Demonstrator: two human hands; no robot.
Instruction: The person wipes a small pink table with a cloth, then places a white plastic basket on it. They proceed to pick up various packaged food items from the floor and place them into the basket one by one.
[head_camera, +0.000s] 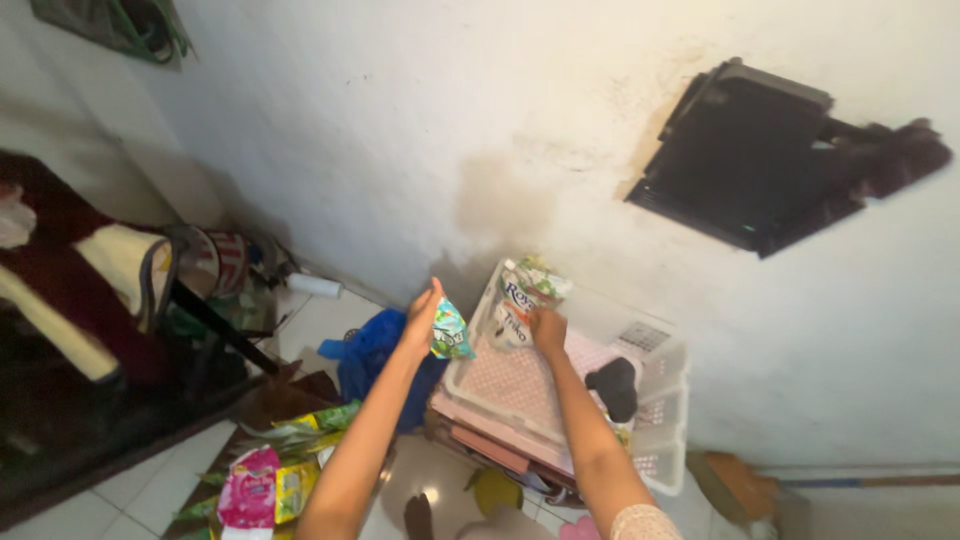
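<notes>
My left hand (422, 318) holds a small teal and green packet (450, 332) just left of a white plastic rack of stacked trays (655, 395). My right hand (547, 328) grips the lower part of a white refill pouch (523, 295) with green print, standing upright in the top tray against the wall. The top tray has a pink dotted bottom (520, 380). A black object (613, 385) lies in the tray to the right of my right forearm.
A blue cloth (368, 352) lies on the floor left of the rack. Pink and yellow packets (262, 488) lie near the bottom. A dark framed panel (745, 155) hangs on the white wall. Bags and dark furniture (90, 310) fill the left side.
</notes>
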